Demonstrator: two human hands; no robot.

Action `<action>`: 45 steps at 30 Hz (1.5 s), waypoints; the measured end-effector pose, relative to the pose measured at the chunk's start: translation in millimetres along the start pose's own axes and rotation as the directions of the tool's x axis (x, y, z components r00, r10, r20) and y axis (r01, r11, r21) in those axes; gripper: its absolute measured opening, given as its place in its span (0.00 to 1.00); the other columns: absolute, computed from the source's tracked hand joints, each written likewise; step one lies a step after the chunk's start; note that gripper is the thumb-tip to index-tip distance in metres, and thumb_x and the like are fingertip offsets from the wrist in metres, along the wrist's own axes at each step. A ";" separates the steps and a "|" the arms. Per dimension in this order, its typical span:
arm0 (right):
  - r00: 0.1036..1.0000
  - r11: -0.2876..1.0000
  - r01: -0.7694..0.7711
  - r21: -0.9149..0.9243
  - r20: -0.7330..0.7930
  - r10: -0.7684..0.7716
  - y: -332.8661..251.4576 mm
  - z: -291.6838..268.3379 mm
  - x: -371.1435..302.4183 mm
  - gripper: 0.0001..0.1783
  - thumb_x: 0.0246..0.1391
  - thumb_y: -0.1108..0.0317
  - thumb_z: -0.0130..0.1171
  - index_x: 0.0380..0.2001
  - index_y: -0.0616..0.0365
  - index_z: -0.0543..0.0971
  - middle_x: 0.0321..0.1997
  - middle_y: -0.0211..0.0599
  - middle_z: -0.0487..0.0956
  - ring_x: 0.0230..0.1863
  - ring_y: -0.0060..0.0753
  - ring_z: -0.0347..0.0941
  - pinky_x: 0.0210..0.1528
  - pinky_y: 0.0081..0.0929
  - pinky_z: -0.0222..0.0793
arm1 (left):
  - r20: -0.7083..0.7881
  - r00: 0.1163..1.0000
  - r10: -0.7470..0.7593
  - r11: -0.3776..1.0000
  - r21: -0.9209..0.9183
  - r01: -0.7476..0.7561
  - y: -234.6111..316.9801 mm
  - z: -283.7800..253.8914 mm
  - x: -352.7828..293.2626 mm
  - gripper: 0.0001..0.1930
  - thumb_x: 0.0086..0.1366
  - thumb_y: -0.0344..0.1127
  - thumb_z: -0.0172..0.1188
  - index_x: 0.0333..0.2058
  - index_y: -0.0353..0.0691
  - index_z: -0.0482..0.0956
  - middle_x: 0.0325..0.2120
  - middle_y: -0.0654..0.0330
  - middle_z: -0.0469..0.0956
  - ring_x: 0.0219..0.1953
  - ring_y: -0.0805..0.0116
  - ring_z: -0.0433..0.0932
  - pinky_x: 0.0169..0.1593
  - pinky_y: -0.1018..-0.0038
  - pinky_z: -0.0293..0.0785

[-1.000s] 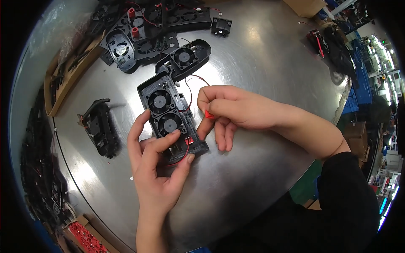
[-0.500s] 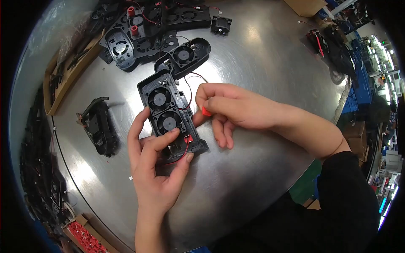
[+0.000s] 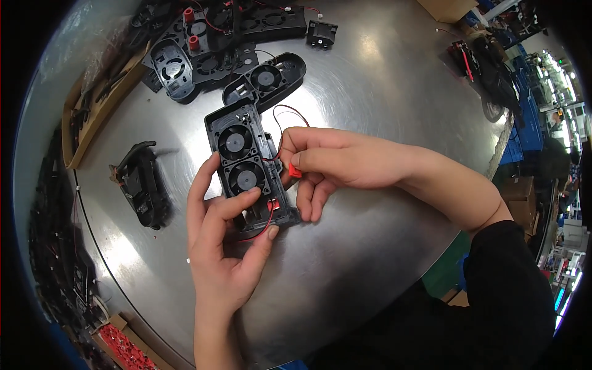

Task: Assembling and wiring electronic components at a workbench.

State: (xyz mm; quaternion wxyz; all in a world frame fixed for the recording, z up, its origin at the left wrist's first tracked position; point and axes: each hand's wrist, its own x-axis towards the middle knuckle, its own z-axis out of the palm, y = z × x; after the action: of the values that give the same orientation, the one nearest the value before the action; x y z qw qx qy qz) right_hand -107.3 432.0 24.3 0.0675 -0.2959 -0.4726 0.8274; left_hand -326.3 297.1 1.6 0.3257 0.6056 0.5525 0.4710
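My left hand point(image 3: 225, 246) grips the near end of a black plastic housing point(image 3: 243, 161) with two round fans set in it, thumb on the left edge and fingers over the lower fan. The housing lies on a shiny metal table point(image 3: 370, 92). My right hand point(image 3: 336, 163) sits at the housing's right side and pinches a small red connector point(image 3: 295, 171) on thin red and black wires point(image 3: 285, 117) that loop up from the housing. A second red connector point(image 3: 273, 203) shows near the housing's lower right.
Another black fan housing point(image 3: 266, 77) lies just beyond. More black housings with red caps point(image 3: 191, 37) are heaped at the far edge. A black part point(image 3: 140, 185) rests at the left, cardboard trays point(image 3: 92, 111) beyond it, red parts point(image 3: 126, 345) at the lower left.
My right hand has drawn the red connector slightly down and right along the housing's side. My left hand keeps its grip; its fingers have shifted a little over the lower fan.
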 end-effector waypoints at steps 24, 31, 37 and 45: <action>0.610 -0.032 0.378 -0.925 0.275 -0.743 18.8 37.1 -4.8 0.13 0.48 0.74 0.75 0.37 0.55 0.84 0.25 0.33 0.76 0.23 0.37 0.75 0.24 0.34 0.69 | -0.136 0.985 0.106 0.988 0.128 -0.088 1.8 4.4 -3.1 0.10 0.65 0.23 0.67 0.44 0.35 0.89 0.64 0.46 0.72 0.30 0.76 0.73 0.38 0.77 0.75; 0.620 0.001 0.397 -0.918 0.267 -0.738 20.9 38.3 -6.7 0.12 0.48 0.74 0.74 0.37 0.54 0.83 0.24 0.32 0.75 0.22 0.37 0.74 0.24 0.34 0.68 | -0.140 0.983 0.116 0.987 0.127 -0.099 2.7 6.5 -2.2 0.10 0.64 0.23 0.67 0.44 0.35 0.89 0.64 0.46 0.73 0.29 0.75 0.74 0.38 0.77 0.75; 0.635 0.008 0.377 -0.926 0.253 -0.730 21.8 46.5 -12.6 0.13 0.49 0.74 0.75 0.38 0.53 0.84 0.24 0.31 0.76 0.21 0.36 0.74 0.24 0.33 0.68 | -0.144 0.982 0.119 0.987 0.125 -0.102 2.0 6.0 -2.4 0.09 0.64 0.23 0.67 0.43 0.35 0.89 0.63 0.46 0.73 0.30 0.74 0.75 0.38 0.77 0.76; 0.726 0.146 0.357 -0.923 0.176 -0.665 18.0 43.6 -13.2 0.10 0.53 0.73 0.74 0.38 0.54 0.84 0.23 0.30 0.77 0.21 0.31 0.76 0.22 0.29 0.68 | -0.149 0.981 0.127 0.987 0.119 -0.110 1.2 6.9 -2.7 0.10 0.64 0.23 0.68 0.44 0.35 0.89 0.63 0.45 0.73 0.30 0.74 0.76 0.38 0.77 0.76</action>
State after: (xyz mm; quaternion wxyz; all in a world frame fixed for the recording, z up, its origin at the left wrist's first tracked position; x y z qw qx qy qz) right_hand -117.6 384.7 31.7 0.2353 -0.2100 -0.9039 0.2889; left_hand -319.4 295.1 -0.2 0.2189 0.6159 0.5643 0.5042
